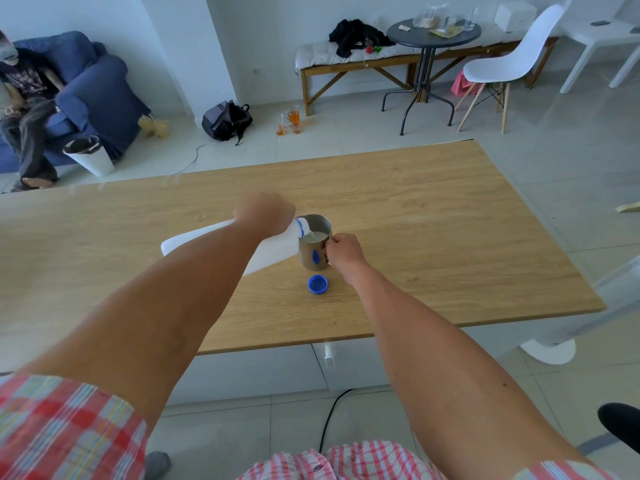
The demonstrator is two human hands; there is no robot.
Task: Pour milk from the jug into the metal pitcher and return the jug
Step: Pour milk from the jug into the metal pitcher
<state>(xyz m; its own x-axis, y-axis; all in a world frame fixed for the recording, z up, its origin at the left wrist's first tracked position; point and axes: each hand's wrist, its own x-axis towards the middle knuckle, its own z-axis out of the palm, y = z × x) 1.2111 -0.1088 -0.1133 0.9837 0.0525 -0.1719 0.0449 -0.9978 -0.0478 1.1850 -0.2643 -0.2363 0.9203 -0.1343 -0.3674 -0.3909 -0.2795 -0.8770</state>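
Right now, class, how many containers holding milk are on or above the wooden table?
2: the jug, tipped by the left hand and pouring, and the pitcher standing on the table, its handle held by the right hand. None seems hidden.

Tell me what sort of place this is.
Probably a home living room or shared lounge. A blue sofa stands by the wall, a cushioned wooden bench and a small round café table stand further back, and the pouring happens at a plain wooden table.
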